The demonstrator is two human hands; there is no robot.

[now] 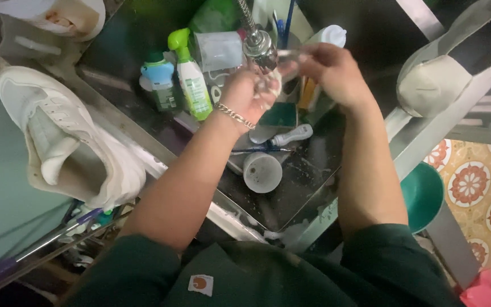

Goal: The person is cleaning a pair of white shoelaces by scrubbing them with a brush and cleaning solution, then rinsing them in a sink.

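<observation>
Together, both hands (291,82) meet under the faucet (258,45) (fingers blurred, grip unclear) above the sink (308,170).

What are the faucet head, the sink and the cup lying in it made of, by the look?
Faucet head: shiny metal, likely chromed; bright highlights. Sink: probably stainless steel; dark wet basin, bare silvery rim. Cup: looks like matte grey plastic; dull, no glare. Left hand and right hand meet under the faucet.

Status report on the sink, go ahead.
Left hand and right hand raised under the tap, wet; any held item blurred. Cup and brush lie in sink below.
</observation>
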